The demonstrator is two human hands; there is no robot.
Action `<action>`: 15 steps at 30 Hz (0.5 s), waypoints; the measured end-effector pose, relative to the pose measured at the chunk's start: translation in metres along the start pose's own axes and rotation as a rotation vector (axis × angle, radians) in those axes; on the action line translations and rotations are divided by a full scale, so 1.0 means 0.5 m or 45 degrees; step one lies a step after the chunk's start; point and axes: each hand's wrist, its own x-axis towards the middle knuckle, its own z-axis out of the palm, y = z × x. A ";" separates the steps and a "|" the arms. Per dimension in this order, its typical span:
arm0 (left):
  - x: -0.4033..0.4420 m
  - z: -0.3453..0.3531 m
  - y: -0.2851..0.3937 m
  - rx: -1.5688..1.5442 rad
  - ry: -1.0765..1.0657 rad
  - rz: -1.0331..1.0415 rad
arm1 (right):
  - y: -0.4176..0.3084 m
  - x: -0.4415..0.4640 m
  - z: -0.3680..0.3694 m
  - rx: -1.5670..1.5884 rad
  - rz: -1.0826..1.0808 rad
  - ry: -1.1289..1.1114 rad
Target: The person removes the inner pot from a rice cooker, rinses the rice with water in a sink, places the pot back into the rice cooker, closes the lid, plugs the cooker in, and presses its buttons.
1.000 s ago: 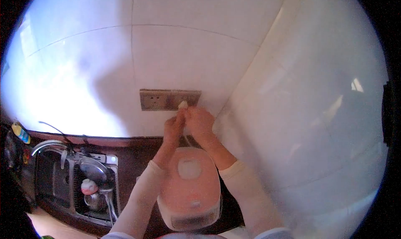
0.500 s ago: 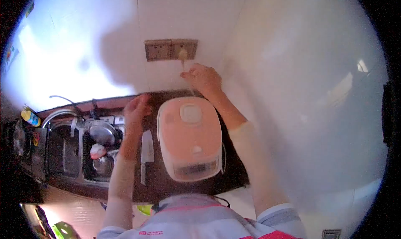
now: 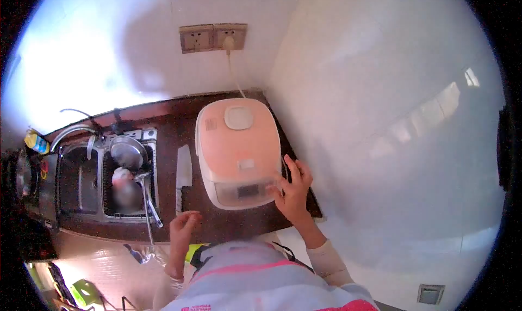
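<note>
A pink and white rice cooker (image 3: 239,142) stands on the dark counter with its lid closed. My right hand (image 3: 293,194) is at its front right corner, fingers spread, with fingertips at the control panel (image 3: 247,191). Its cord (image 3: 235,74) runs up to a plug (image 3: 228,41) in the wall socket. Near the counter's front edge, my left hand (image 3: 184,226) has its fingers curled together and nothing visible in them. Just beyond it lies a kitchen knife (image 3: 184,169), handle toward me, apart from the cooker.
Left of the knife is a double sink (image 3: 81,218) with a faucet (image 3: 70,134), a metal pan (image 3: 129,152) and long-handled utensils (image 3: 148,202). A yellow bottle (image 3: 37,142) stands at the far left. The wall (image 3: 380,164) rises close on the right.
My right hand has come down from the cord below the socket to the cooker's front panel. My left hand has drawn back toward me, near the knife handle. The view has shifted.
</note>
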 end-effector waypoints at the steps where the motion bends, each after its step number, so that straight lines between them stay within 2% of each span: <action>1: -0.007 0.019 0.001 -0.035 -0.096 -0.020 | 0.000 -0.012 0.000 -0.031 0.013 0.019; 2: -0.011 0.032 0.001 -0.071 -0.194 -0.038 | 0.002 -0.026 -0.002 -0.043 0.060 -0.002; 5: -0.006 0.051 -0.018 -0.078 -0.232 -0.045 | 0.017 -0.081 0.003 -0.068 0.157 -0.057; 6: 0.003 0.054 -0.027 -0.023 -0.214 -0.123 | 0.029 -0.105 0.014 -0.067 0.163 -0.077; 10: 0.074 0.047 -0.141 0.274 -0.223 -0.061 | 0.034 -0.140 0.023 0.053 0.257 -0.089; 12: 0.103 0.044 -0.183 0.041 -0.162 -0.060 | 0.078 -0.220 0.091 0.230 0.414 -0.036; 15: 0.148 0.037 -0.232 0.327 -0.110 0.313 | 0.074 -0.210 0.080 0.266 0.471 -0.076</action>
